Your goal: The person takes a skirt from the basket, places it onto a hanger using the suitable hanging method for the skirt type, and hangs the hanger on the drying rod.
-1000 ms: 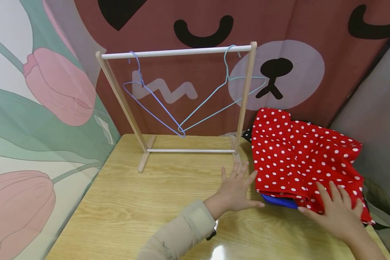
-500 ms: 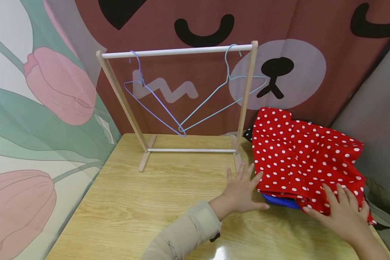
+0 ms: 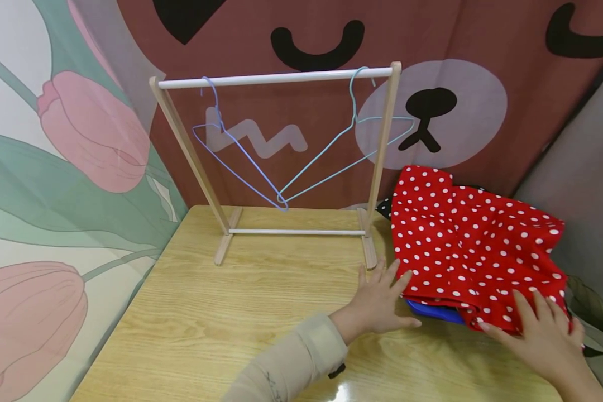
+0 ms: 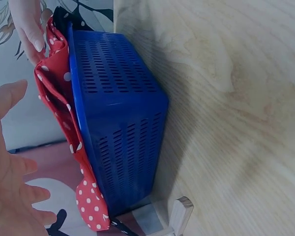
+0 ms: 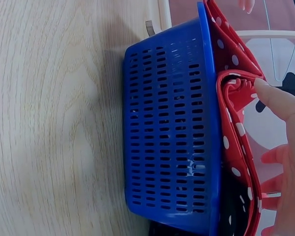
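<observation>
A red cloth with white polka dots (image 3: 474,251) lies draped over a blue perforated basket (image 5: 169,137) on the right of the table. My left hand (image 3: 379,301) hovers by the cloth's left edge, fingers spread and holding nothing. Over the cloth's near right part, my right hand (image 3: 548,338) has its fingers spread. Its thumb (image 5: 273,98) is right at a fold of the red cloth in the right wrist view. Black dotted fabric (image 5: 233,206) shows beneath the red. In the left wrist view, the cloth hangs over the basket's rim, beside my left palm (image 4: 10,196).
A wooden rack with a white rail (image 3: 281,77) stands at the back of the table (image 3: 221,324). From it hang a purple hanger (image 3: 241,151) and a turquoise hanger (image 3: 326,148), their lower ends overlapping. A printed curtain (image 3: 321,33) covers the wall behind.
Both hands have drifted slightly to the right, the left one closer to the cloth's edge. The cloth, rack and hangers stay in place.
</observation>
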Demonstrator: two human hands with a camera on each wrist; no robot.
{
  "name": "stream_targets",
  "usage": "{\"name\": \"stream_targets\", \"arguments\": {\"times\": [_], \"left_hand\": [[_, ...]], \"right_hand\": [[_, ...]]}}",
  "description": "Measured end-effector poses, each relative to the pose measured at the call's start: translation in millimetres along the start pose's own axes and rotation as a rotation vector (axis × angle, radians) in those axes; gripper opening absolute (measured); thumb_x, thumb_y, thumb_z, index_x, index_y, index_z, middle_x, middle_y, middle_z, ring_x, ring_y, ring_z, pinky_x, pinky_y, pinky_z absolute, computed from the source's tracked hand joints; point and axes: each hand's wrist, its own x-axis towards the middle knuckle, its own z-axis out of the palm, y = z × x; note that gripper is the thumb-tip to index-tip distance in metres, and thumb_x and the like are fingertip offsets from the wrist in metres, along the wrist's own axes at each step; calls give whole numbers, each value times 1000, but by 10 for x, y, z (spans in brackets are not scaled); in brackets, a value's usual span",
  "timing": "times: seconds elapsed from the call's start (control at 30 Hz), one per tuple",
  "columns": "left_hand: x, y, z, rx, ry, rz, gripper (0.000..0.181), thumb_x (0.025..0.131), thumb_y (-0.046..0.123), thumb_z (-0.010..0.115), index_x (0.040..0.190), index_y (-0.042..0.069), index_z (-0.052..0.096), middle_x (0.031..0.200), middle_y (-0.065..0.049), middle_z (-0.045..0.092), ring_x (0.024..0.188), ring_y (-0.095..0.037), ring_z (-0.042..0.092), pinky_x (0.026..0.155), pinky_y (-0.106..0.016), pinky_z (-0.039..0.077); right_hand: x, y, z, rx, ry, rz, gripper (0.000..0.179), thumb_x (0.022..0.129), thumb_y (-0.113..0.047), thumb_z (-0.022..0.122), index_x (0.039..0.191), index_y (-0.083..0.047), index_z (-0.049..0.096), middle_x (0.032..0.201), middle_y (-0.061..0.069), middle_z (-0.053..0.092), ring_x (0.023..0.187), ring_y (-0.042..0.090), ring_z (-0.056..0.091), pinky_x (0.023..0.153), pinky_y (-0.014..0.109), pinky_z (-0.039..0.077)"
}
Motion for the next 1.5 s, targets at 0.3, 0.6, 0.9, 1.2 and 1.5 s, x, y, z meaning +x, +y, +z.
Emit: {"name": "stream_targets", "arguments": {"times": [0.3, 0.6, 0.9, 1.2, 1.5], "left_hand": [[38, 38, 32, -1, 10, -1, 85, 70, 72, 37, 138, 28, 12, 143, 0, 7, 128, -25, 2, 97, -52, 12], [51, 38, 56, -39, 0, -8, 84, 72, 69, 40, 138, 25, 14, 142, -1, 9, 128, -26, 6, 98, -49, 14], [104, 55, 62, -137, -24, 14, 81, 72, 67, 41, 137, 23, 21, 141, -1, 15, 128, -23, 9, 99, -46, 17], [174, 76, 109, -128, 0, 40, 78, 73, 65, 42, 135, 20, 26, 139, -1, 20, 126, -20, 15, 99, -39, 21], [195, 92, 119, -119, 7, 58, 73, 75, 61, 45, 132, 17, 31, 134, 1, 27, 123, -15, 21, 98, -28, 22]], "right_hand": [[-13, 82, -3, -11, -7, 36, 99, 70, -68, 46, 124, 10, 20, 118, 38, 13, 107, 56, 5, 81, 67, -3], [-8, 99, -22, -5, -14, 55, 97, 72, -66, 45, 122, 13, 20, 120, 40, 11, 106, 57, 4, 81, 67, -3], [-12, 164, 5, -2, 0, 78, 98, 73, -66, 44, 126, 12, 15, 119, 39, 10, 105, 56, 5, 81, 66, 4], [21, 205, 31, -19, 41, 135, 97, 72, -63, 49, 122, 14, 20, 115, 39, 16, 104, 55, 13, 83, 65, 13], [58, 228, 43, -34, 29, 164, 92, 72, -57, 54, 118, 18, 24, 110, 39, 20, 97, 53, 22, 78, 62, 27]]}}
